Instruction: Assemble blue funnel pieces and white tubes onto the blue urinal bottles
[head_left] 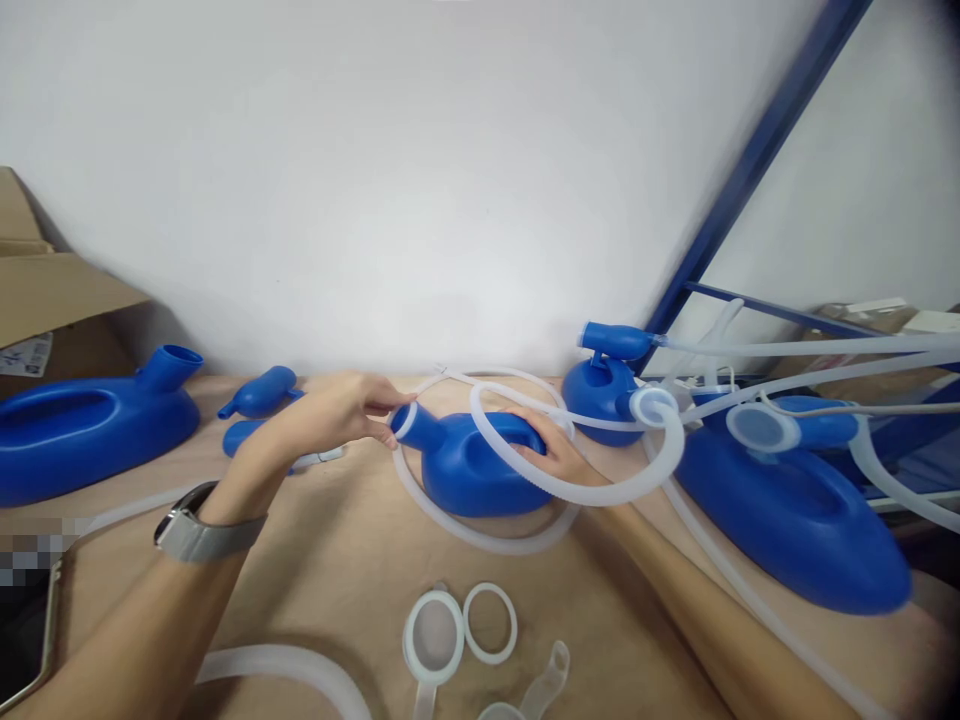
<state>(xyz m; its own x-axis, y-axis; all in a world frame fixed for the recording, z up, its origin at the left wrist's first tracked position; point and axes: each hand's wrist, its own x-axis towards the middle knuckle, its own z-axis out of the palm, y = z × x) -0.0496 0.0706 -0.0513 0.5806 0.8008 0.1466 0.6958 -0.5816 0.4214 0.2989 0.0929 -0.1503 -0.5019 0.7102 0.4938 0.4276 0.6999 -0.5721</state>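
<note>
A blue plastic urinal bottle (480,475) lies on the brown tabletop, its neck pointing left. My right hand (559,450) grips it by the handle at its right end. With thumb and fingers, my left hand (352,408) pinches a white ring (396,425) at the bottle's mouth; whether it is fully seated there I cannot tell. A clear flexible tube (487,545) loops behind and in front of the bottle. Nearer to me lie a translucent cap with a strap (433,637), a loose white ring (512,625) and another cap (544,685), partly cut off.
More blue bottles stand at left (97,440) and right (787,510), with a smaller-looking one (600,395) behind. Blue funnel pieces (262,390) lie at back left. Tubes cross the right side. A phone (30,620), a cardboard box (67,290) and a blue frame (750,180) edge the table.
</note>
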